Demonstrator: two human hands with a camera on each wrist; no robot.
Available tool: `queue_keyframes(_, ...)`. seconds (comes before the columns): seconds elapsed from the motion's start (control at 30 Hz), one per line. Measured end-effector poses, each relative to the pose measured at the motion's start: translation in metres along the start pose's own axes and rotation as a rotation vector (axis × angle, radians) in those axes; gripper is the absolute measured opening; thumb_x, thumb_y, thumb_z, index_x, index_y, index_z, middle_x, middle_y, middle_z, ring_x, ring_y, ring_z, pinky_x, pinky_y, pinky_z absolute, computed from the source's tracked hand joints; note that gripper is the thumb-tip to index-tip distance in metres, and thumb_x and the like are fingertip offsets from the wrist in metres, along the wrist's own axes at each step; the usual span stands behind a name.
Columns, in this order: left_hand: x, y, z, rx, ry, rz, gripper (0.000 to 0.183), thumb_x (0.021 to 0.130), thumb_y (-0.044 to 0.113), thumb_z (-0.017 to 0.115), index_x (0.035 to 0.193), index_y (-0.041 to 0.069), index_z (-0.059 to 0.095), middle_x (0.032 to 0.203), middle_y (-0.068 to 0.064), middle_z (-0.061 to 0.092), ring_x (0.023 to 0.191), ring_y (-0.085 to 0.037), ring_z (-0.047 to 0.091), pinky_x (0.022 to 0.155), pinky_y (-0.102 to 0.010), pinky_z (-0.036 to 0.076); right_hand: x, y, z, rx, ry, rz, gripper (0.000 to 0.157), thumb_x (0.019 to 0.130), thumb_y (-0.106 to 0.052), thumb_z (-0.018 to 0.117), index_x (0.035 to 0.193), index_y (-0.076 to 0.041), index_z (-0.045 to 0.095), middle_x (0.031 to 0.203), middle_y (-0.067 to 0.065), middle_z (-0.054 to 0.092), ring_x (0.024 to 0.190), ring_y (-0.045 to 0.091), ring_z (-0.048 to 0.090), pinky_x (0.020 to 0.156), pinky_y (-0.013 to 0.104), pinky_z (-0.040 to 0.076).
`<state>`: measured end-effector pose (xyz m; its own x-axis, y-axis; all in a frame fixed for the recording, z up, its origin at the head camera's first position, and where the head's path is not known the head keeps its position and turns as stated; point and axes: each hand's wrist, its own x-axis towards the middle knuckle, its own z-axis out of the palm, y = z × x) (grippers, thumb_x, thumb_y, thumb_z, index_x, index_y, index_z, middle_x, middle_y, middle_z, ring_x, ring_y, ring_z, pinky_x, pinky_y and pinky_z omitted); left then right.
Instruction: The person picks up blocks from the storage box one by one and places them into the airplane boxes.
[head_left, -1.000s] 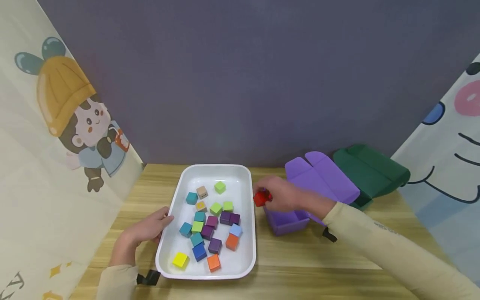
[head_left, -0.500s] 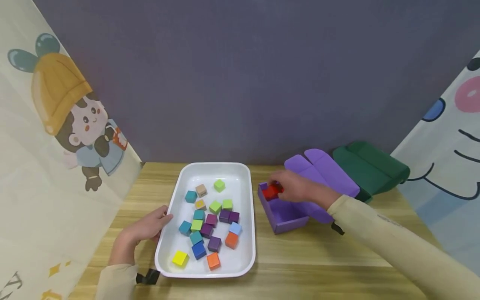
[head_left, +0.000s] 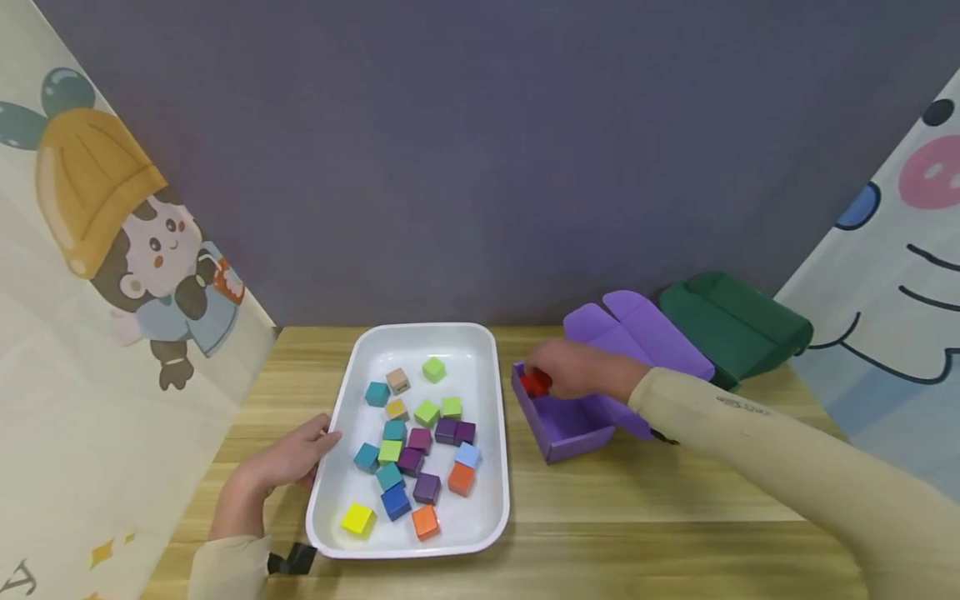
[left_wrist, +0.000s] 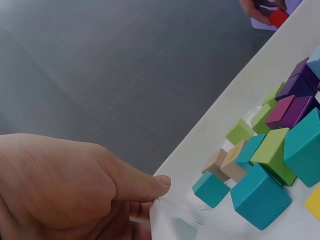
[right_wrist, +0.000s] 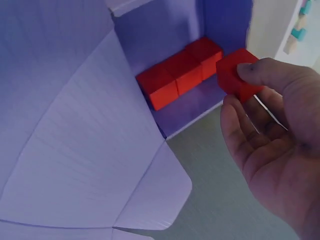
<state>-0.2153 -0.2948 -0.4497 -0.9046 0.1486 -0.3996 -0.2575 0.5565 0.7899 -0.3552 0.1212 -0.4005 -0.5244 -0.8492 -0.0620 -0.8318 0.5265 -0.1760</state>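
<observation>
My right hand [head_left: 570, 371] is at the far end of the open purple box [head_left: 573, 450]. In the right wrist view its thumb and fingers pinch a red block [right_wrist: 229, 72] by the box wall. Three red blocks [right_wrist: 182, 70] line up in a row inside the box; from the head the hand partly hides them. At the white tray's left side, my left hand [head_left: 296, 454] holds the rim, thumb [left_wrist: 145, 187] on top and fingers underneath. Several coloured blocks lie scattered in the tray [head_left: 491, 533], among them teal, green, purple, orange, blue and yellow ones.
The purple lid [head_left: 652, 342] is folded back to the right. Behind it a dark green box [head_left: 738, 329] stands with its lid raised. A grey wall [head_left: 480, 167] closes off the back of the wooden table [head_left: 675, 517], with printed cloths at both sides.
My right hand has carried the red block from beside the tray over to the far end of the purple box. My left hand keeps its hold on the tray rim.
</observation>
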Motion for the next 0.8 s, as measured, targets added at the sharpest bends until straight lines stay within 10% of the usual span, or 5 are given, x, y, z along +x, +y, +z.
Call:
queue_keyframes(0.3, 0.0, 0.0, -0.001, 0.006, -0.002, 0.003, 0.033, 0.105, 0.021, 0.043, 0.125, -0.004, 0.039, 0.105, -0.015, 0.061, 0.08, -0.026, 0.063, 0.064, -0.04, 0.056, 0.008, 0.003, 0.013, 0.042, -0.099, 0.039, 0.024, 0.071, 0.009, 0.066, 0.086, -0.01, 0.065, 0.076, -0.002, 0.057, 0.07, 0.013, 0.051, 0.062, 0.026, 0.045)
queue_keyframes(0.8, -0.001, 0.0, -0.001, 0.023, 0.002, 0.013, 0.034, 0.105, 0.023, 0.042, 0.124, -0.005, 0.041, 0.1, -0.013, 0.062, 0.077, -0.025, 0.061, 0.062, -0.038, 0.055, 0.016, 0.007, 0.026, 0.016, -0.021, -0.013, 0.021, 0.067, 0.006, 0.068, 0.079, -0.01, 0.062, 0.07, -0.005, 0.056, 0.065, 0.011, 0.051, 0.059, 0.024, 0.044)
